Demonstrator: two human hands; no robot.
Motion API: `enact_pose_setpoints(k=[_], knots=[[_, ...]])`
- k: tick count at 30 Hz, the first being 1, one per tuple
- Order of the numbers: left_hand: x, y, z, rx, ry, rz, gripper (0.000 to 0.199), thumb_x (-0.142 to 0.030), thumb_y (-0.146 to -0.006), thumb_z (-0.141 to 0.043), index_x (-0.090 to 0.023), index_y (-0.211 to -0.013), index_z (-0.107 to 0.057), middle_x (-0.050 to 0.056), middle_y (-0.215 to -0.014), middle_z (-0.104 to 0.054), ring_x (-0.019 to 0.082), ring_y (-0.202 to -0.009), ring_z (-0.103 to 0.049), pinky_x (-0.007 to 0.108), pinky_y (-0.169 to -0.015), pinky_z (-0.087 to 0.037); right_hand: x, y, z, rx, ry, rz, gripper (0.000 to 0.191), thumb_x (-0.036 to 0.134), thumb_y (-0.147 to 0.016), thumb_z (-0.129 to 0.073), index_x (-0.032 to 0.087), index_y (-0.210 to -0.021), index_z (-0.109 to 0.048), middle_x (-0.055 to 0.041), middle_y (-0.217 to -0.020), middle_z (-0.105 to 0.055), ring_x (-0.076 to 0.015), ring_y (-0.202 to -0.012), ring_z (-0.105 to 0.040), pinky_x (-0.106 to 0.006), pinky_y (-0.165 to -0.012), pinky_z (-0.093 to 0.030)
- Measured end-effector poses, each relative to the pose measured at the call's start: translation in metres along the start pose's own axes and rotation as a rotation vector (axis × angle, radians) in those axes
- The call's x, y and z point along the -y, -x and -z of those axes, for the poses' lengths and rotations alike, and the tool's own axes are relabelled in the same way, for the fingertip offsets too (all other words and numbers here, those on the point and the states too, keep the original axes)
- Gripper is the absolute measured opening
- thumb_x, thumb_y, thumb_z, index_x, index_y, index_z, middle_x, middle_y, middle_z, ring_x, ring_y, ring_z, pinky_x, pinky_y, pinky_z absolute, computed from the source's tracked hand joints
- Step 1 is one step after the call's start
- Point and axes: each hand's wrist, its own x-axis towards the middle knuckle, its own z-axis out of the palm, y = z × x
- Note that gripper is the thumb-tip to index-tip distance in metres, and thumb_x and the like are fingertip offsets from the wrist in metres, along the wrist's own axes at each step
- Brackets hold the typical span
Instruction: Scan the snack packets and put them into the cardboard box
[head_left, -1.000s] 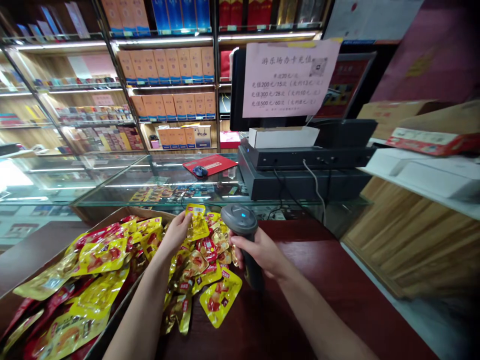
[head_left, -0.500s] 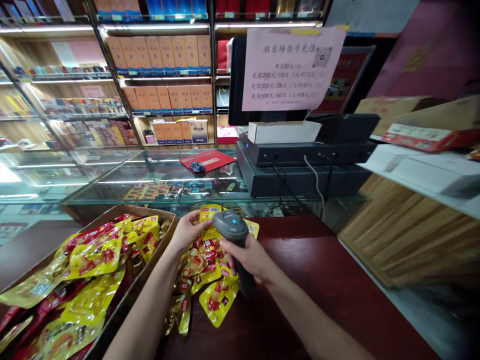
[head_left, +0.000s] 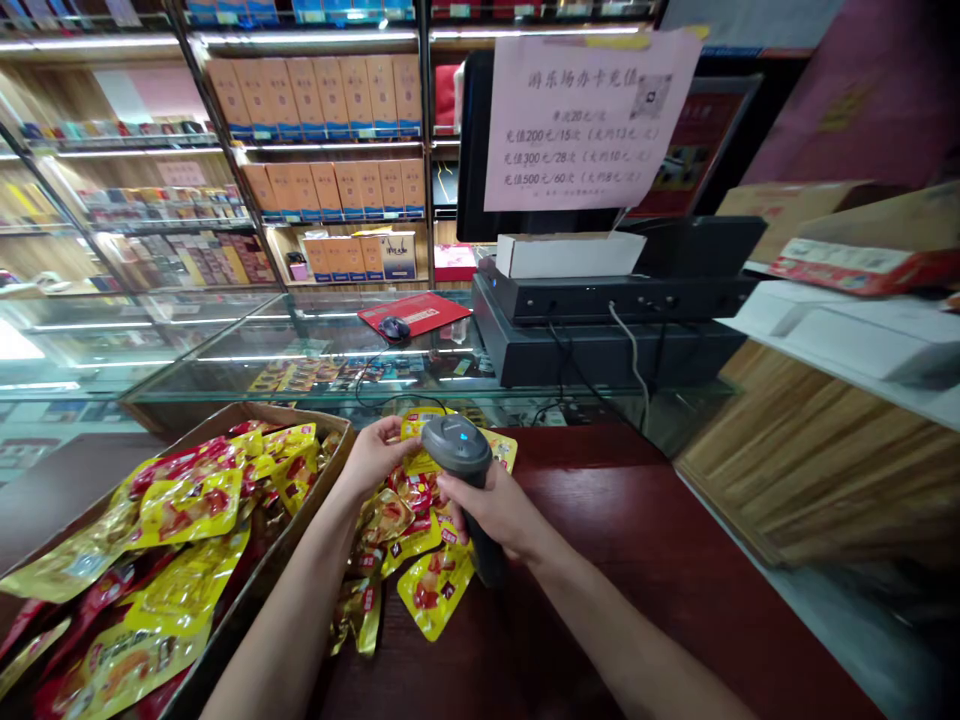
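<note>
My right hand (head_left: 487,505) is wrapped round the handle of a dark grey barcode scanner (head_left: 456,445) with a small blue light on top. My left hand (head_left: 377,455) pinches the edge of a yellow snack packet (head_left: 420,422), just left of the scanner's head, which hides part of it. Under and in front of both hands lies a pile of yellow, red and gold packets (head_left: 435,590) on the dark red table (head_left: 600,600). A cardboard box (head_left: 259,565) filled with similar packets stands to the left, beside my left forearm.
Behind the table is a glass counter (head_left: 225,385) with a mouse (head_left: 394,328) on a red mat (head_left: 435,312). A monitor bearing a pink paper sign (head_left: 577,150) stands over black equipment (head_left: 585,345) with cables. Boxes (head_left: 870,320) lie on a wooden cabinet at right.
The view has tilted down slightly, so the shelves and sign sit higher. Both hands keep nearly the same places over the packets, the scanner still in the right one.
</note>
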Motion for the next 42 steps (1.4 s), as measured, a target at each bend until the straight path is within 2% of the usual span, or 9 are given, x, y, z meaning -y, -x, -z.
enact_pose_setpoints(k=[8,27,33,38,42], knots=[[0.0020,-0.0012,0.0000,0.009,-0.043,-0.029,0.033,-0.034,-0.058,-0.078,-0.015,-0.079,-0.060,0.003,-0.082,-0.070,0.017,-0.075,-0.065,0.030,-0.076,-0.050,-0.0048,-0.0018,-0.0014,-0.008,0.006,-0.020,0.023,0.036,-0.074,-0.060,0.017,-0.064,-0.052,0.0060,-0.037,-0.050,-0.0073,-0.030,-0.043,-0.019,-0.035,-0.035],[-0.0034,0.0029,-0.0020,0.049,-0.098,-0.015,0.032,-0.029,-0.059,-0.078,-0.014,-0.081,-0.059,0.001,-0.078,-0.068,0.012,-0.068,-0.060,0.021,-0.065,-0.046,-0.0084,-0.0042,-0.0005,-0.017,0.018,-0.022,0.020,0.032,-0.074,-0.058,0.017,-0.064,-0.053,0.0050,-0.038,-0.051,-0.0079,-0.029,-0.043,-0.019,-0.034,-0.034],[-0.0025,0.0034,0.0001,0.062,-0.111,-0.020,0.031,-0.031,-0.062,-0.076,-0.014,-0.081,-0.058,0.001,-0.079,-0.068,0.013,-0.069,-0.061,0.022,-0.065,-0.046,-0.0098,-0.0038,0.0005,-0.009,0.022,-0.009,0.019,0.031,-0.076,-0.057,0.017,-0.063,-0.052,0.0051,-0.037,-0.051,-0.0078,-0.029,-0.043,-0.019,-0.034,-0.034],[-0.0012,0.0020,0.0013,0.041,-0.205,-0.038,0.028,-0.028,-0.064,-0.073,-0.014,-0.085,-0.061,0.002,-0.081,-0.069,0.014,-0.072,-0.062,0.023,-0.065,-0.047,-0.0089,-0.0031,0.0008,-0.006,0.019,0.002,0.020,0.030,-0.075,-0.057,0.017,-0.061,-0.051,0.0050,-0.038,-0.051,-0.0076,-0.030,-0.043,-0.019,-0.034,-0.034],[-0.0026,0.0025,-0.0001,0.046,-0.149,-0.030,0.030,-0.030,-0.062,-0.074,-0.014,-0.083,-0.060,0.002,-0.082,-0.070,0.015,-0.073,-0.063,0.025,-0.067,-0.048,-0.0074,-0.0036,0.0010,-0.008,0.011,-0.020,0.019,0.031,-0.074,-0.058,0.016,-0.063,-0.053,0.0046,-0.038,-0.051,-0.0081,-0.030,-0.044,-0.019,-0.034,-0.034]])
